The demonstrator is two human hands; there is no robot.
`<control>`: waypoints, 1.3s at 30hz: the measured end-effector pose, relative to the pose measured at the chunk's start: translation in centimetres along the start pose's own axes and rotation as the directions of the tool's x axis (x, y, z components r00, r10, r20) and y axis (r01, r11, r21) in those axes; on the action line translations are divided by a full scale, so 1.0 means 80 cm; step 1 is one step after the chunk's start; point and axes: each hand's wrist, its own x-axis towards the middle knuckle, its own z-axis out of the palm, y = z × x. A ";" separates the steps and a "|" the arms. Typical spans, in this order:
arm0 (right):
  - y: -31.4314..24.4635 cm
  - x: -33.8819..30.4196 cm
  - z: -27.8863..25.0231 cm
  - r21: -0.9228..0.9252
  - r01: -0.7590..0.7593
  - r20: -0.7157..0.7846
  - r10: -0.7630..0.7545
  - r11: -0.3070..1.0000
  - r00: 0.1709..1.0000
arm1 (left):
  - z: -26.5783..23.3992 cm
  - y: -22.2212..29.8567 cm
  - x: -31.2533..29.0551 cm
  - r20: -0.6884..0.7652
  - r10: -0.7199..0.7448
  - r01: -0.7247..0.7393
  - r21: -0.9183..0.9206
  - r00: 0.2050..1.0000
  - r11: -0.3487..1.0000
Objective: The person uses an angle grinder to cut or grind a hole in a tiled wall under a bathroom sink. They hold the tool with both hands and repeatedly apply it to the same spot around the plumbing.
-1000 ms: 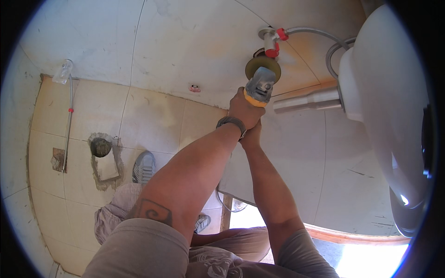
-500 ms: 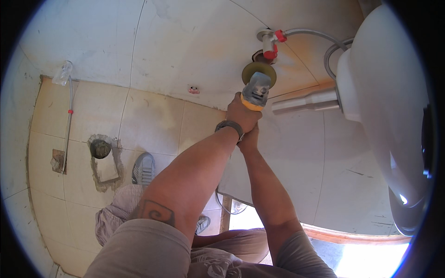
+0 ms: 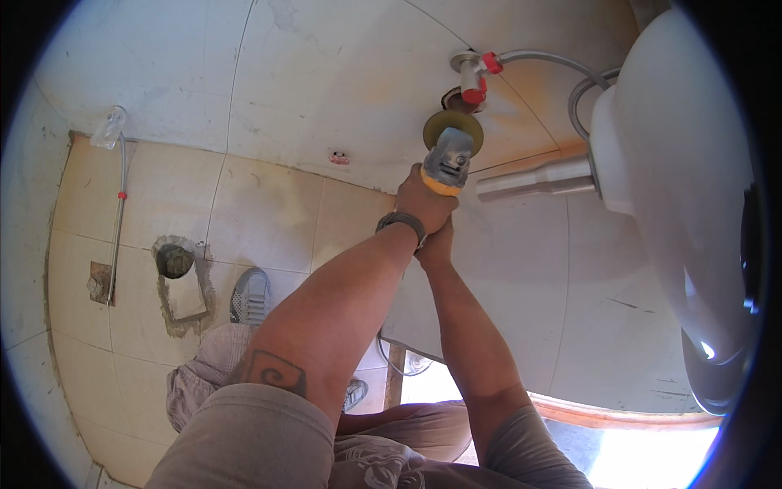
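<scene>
Both my hands are wrapped round an angle grinder (image 3: 447, 160) with a grey gear head and a yellow body. My left hand (image 3: 423, 200) grips it just behind the head, a dark band on that wrist. Farther back along the body is my right hand (image 3: 440, 244), partly covered by the left one. The grinder's round, yellowish disc (image 3: 441, 122) faces the tiled wall, just below a round hole (image 3: 461, 100). Whether the disc touches the wall I cannot tell. Above the hole sits a metal angle valve (image 3: 471, 78) with red fittings.
A white washbasin (image 3: 676, 122) bulges at the right, its metal drain pipe (image 3: 538, 179) pointing toward the grinder. A braided hose (image 3: 562, 59) runs from the valve to it. On the left are a rough floor hole (image 3: 175, 262) and another hose (image 3: 119, 220). A doorway lies lower right.
The grinder and both hands have shifted very slightly left. My grip stays the same.
</scene>
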 end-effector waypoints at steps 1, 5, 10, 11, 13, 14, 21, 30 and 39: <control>0.003 0.003 0.000 0.025 0.028 -0.008 -0.028 0.999 1.000 | 0.000 0.001 0.001 0.002 0.004 -0.004 -0.003 1.000 1.000; 0.006 0.019 -0.008 -0.125 0.167 0.017 -0.167 0.978 0.986 | 0.004 0.005 0.012 0.010 0.001 0.000 -0.032 1.000 1.000; -0.004 0.018 -0.007 -0.033 -0.082 0.046 0.083 0.996 0.995 | 0.008 0.000 0.019 0.009 -0.026 0.026 -0.007 1.000 1.000; -0.004 0.018 -0.005 -0.020 -0.073 0.036 0.074 0.997 0.997 | 0.008 -0.001 0.020 0.001 -0.006 0.006 -0.006 1.000 1.000; 0.001 0.020 -0.001 0.008 0.013 0.003 -0.013 1.000 1.000 | 0.009 -0.001 0.022 -0.004 0.005 -0.005 0.004 1.000 1.000; 0.005 0.024 0.000 0.003 -0.001 0.012 0.000 1.000 1.000 | 0.008 0.000 0.023 -0.003 0.003 -0.003 -0.006 1.000 1.000; 0.020 0.044 -0.001 0.070 -0.052 0.053 0.049 0.996 0.997 | 0.015 0.003 0.040 -0.015 -0.009 0.009 0.013 1.000 1.000; 0.028 0.065 0.007 0.322 0.007 0.022 -0.015 0.947 1.000 | 0.018 0.009 0.053 -0.063 0.083 -0.086 -0.037 0.995 0.996; 0.025 0.074 0.000 0.061 0.071 0.036 -0.073 0.996 0.997 | 0.020 0.013 0.066 -0.073 0.044 -0.046 -0.027 0.996 0.999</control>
